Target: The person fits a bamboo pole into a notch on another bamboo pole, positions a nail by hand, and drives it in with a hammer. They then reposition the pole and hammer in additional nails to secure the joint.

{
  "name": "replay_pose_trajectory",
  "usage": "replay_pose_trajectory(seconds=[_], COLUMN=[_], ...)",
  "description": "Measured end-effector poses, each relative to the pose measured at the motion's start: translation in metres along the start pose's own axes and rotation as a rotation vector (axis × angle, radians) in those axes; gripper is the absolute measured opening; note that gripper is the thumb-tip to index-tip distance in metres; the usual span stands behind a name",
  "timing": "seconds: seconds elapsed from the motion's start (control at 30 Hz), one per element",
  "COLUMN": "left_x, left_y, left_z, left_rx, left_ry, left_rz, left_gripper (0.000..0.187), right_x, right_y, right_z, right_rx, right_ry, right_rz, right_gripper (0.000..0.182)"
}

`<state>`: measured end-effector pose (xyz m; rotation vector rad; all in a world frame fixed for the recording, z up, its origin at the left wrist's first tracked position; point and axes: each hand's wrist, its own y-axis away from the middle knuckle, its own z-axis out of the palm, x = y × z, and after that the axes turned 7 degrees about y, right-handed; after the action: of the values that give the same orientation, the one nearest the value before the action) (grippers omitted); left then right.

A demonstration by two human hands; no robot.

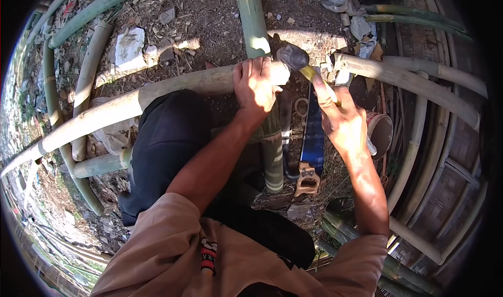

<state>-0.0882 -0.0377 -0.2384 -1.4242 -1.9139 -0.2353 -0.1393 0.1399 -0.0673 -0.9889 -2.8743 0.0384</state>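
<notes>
My left hand point(255, 87) is closed over a thick, pale bamboo pole point(181, 89) close to its cut right end. The pole runs away to the far left, past my dark-trousered knee. In my right hand point(344, 120) is a mallet point(293, 57) with a dark rounded head and a yellowish handle. Its head overlaps the pole's cut end in this view, just right of my left fingers. Beneath the pole, crossing it, lies a green bamboo length point(252, 23). A handsaw point(313, 139) with a blue blade and wooden handle rests on the ground between my forearms.
A bamboo frame point(408, 76) and woven panel point(440, 192) stand at the right. Near my right wrist lies a round tub point(380, 132) on its side. More bamboo poles point(93, 77) lie at the left, beside a white broken slab point(129, 49). Chips litter the soil.
</notes>
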Motion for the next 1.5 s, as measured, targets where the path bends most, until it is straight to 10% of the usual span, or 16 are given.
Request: replay_pose_trajectory(seconds=[0.03,0.3,0.53,0.97,1.33,1.5], left_x=[0.001,0.011,0.017,0.019,0.015,0.014], left_y=[0.002,-0.008,-0.009,-0.016,-0.026,-0.025], left_z=[0.001,-0.002,0.007,0.016,0.004,0.009], left_rx=[-0.021,0.2,0.222,0.065,0.078,0.102], left_ry=[-0.017,0.122,0.106,0.161,0.629,0.578], left_rz=[0.002,0.034,0.059,0.193,-0.265,-0.152], left_gripper=[0.083,0.056,0.033,0.04,0.016,0.02], right_x=[0.002,-0.015,-0.048,-0.059,-0.089,-0.088], right_y=[-0.002,0.006,0.072,0.101,0.107,0.115], right_z=[0.009,0.008,0.041,0.05,0.069,0.065], right_rx=[-0.261,0.531,0.413,0.379,0.335,0.319], right_ry=[0.165,-0.29,-0.561,-0.538,-0.773,-0.697], right_rz=[0.046,0.214,0.671,0.783,1.015,0.97], right_gripper=[0.09,0.063,0.053,0.05,0.048,0.047])
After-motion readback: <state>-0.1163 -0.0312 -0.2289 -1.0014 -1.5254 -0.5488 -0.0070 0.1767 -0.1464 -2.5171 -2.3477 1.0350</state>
